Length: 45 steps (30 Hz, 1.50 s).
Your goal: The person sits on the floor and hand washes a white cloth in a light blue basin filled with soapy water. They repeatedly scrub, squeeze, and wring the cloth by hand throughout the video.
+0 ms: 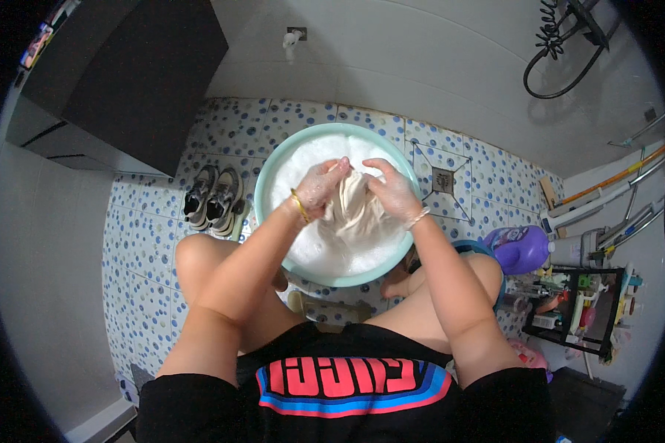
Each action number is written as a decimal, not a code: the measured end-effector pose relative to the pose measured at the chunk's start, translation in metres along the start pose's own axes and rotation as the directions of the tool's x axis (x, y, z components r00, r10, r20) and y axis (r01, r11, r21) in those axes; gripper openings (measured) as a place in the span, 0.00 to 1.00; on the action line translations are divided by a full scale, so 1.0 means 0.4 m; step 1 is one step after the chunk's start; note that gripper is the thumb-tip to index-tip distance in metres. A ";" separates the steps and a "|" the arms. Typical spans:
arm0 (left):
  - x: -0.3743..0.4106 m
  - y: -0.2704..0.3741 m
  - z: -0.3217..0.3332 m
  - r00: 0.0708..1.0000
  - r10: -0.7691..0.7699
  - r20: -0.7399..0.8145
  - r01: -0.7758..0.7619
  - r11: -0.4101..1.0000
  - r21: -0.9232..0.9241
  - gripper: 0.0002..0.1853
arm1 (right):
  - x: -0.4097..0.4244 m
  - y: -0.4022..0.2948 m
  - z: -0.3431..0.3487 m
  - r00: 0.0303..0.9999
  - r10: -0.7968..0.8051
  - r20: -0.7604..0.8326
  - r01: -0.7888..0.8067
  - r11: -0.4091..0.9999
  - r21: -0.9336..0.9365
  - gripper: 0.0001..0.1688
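Note:
A light green plastic basin (332, 279) full of white suds (310, 243) stands on the floor before my knees. Over it, a wet cream-coloured cloth (354, 205) hangs between my hands, its lower end in the foam. My left hand (318, 188) grips the cloth's upper left side, thumb and fingertips together at the top. On the other side my right hand (390, 191) holds the cloth's edge, with the index finger raised. Foam clings to both hands. A yellow bangle circles the left wrist, a pale band the right.
Grey sneakers (221, 196) stand left of the basin, below a dark cabinet (144, 72). A square floor drain (443, 180) lies to the right. Beyond my right knee are a purple detergent bottle (518, 249), a black rack (573, 310) with toiletries, and leaning poles (615, 174).

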<state>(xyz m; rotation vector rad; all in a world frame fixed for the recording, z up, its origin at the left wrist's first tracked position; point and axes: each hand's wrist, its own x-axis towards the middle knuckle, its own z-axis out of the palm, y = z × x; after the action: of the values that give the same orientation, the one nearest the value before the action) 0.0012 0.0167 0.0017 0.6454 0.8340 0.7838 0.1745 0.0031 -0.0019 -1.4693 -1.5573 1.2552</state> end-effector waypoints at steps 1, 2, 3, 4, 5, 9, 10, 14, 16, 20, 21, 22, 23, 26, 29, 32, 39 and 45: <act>-0.002 0.016 -0.003 0.996 0.064 0.068 -0.067 0.997 0.041 0.15 | -0.003 -0.006 -0.020 0.996 -0.015 0.090 0.006 0.995 0.102 0.21; -0.014 0.038 -0.001 0.989 0.041 0.143 -0.045 0.999 0.023 0.18 | -0.007 -0.016 -0.036 0.984 -0.039 0.176 0.002 0.979 0.203 0.21; -0.015 0.047 0.005 0.981 0.067 0.179 -0.074 0.997 0.034 0.19 | -0.012 -0.031 -0.046 0.963 -0.072 0.260 -0.010 0.953 0.302 0.22; -0.016 0.055 0.007 0.973 0.094 0.210 -0.105 0.993 0.044 0.20 | -0.018 -0.058 -0.047 0.944 -0.191 0.270 0.147 0.974 0.174 0.22; -0.020 0.064 0.012 0.963 0.119 0.241 -0.136 0.989 0.054 0.22 | -0.025 -0.083 -0.047 0.947 -0.134 0.292 0.127 0.991 0.043 0.22; 0.001 0.058 0.016 0.968 0.203 0.145 -0.218 0.972 0.093 0.24 | -0.046 -0.099 -0.025 0.974 -0.129 0.187 0.136 0.990 -0.024 0.18; 0.005 0.049 0.017 0.966 0.240 0.101 -0.252 0.959 0.129 0.31 | -0.047 -0.094 -0.018 0.983 -0.126 0.132 0.117 0.990 0.073 0.17; 0.033 -0.020 -0.057 0.973 0.207 0.097 -0.229 0.869 0.439 0.31 | -0.051 -0.091 -0.019 0.993 -0.117 -0.007 0.104 0.851 0.515 0.16; 0.027 -0.027 -0.071 0.980 0.156 0.124 -0.199 0.790 0.579 0.35 | -0.057 -0.102 -0.032 0.997 -0.044 -0.065 0.077 0.724 0.685 0.16; 0.039 -0.042 -0.118 1.000 -0.009 0.018 -0.005 0.733 0.680 0.34 | -0.038 -0.067 -0.070 0.976 0.079 -0.202 0.152 0.414 0.898 0.19; 0.039 -0.038 -0.116 0.999 -0.041 0.019 0.020 0.778 0.628 0.33 | -0.029 -0.049 -0.083 0.978 0.096 -0.187 0.137 0.386 0.912 0.19; 0.028 -0.025 -0.108 0.998 -0.043 0.035 0.011 0.768 0.640 0.27 | -0.022 -0.037 -0.094 0.979 0.112 -0.172 0.122 0.357 0.926 0.19; 0.029 -0.023 -0.111 0.998 -0.028 0.064 -0.011 0.845 0.535 0.23 | -0.014 -0.030 -0.101 0.979 0.128 -0.156 0.107 0.329 0.938 0.20; 0.021 -0.015 -0.116 0.987 0.074 0.141 -0.094 0.985 0.142 0.11 | -0.005 -0.063 -0.097 0.986 0.063 -0.155 0.104 0.493 0.864 0.25; 0.000 0.022 -0.077 0.984 0.141 0.104 -0.140 0.990 -0.025 0.14 | -0.007 -0.095 -0.084 0.999 0.036 -0.027 0.002 0.570 0.821 0.25; -0.006 0.044 -0.053 0.970 0.233 0.068 -0.220 0.961 -0.166 0.14 | -0.015 -0.101 -0.051 0.996 -0.023 0.086 -0.035 0.787 0.616 0.28; -0.008 0.073 -0.067 0.971 0.213 0.110 -0.208 0.977 -0.055 0.23 | 0.014 -0.095 -0.058 0.999 -0.036 -0.041 0.054 0.602 0.796 0.12; -0.081 0.088 -0.001 0.943 0.091 0.321 -0.257 0.812 0.524 0.54 | 0.015 -0.110 -0.071 0.954 -0.299 0.030 0.145 0.544 0.827 0.14</act>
<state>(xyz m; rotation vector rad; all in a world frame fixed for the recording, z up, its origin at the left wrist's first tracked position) -0.0255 0.0100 0.0410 1.3503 0.7436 0.5840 0.1840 0.0185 0.0474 -0.5325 -0.9390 1.6497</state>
